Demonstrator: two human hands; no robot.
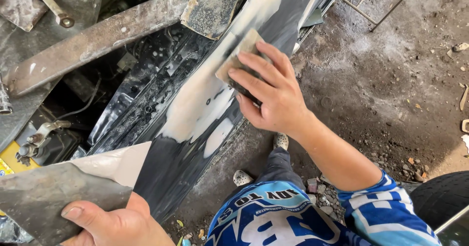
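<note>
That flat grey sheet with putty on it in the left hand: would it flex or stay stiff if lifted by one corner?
Probably stiff: the grey sheet juts out flat past the left hand, which grips only its near edge, with no visible sag. It looks thin, so likely light for its size. The pale putty on its tip seems wet and could make that end slippery.
</note>
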